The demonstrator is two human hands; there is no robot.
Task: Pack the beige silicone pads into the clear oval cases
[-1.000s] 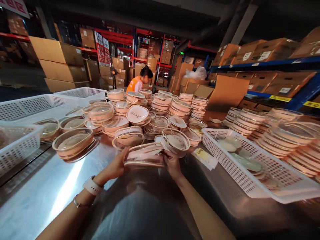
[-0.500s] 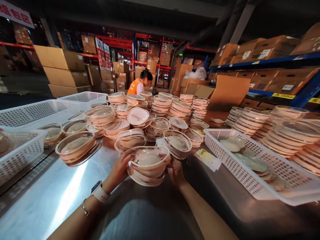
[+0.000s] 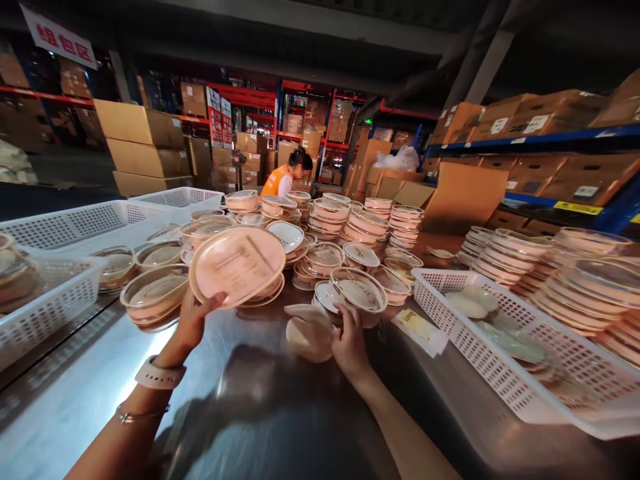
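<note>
Partly blurred, beige piece at right hand, grip unclear; left hand clasps case.

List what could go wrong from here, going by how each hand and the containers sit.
The left hand has the raised oval container near one edge, tilted, so it might twist or slip.

The right hand is close beside a clear-topped container and might nudge it.

Behind, stacked containers crowd together at uneven angles; a bump could perhaps topple some.
</note>
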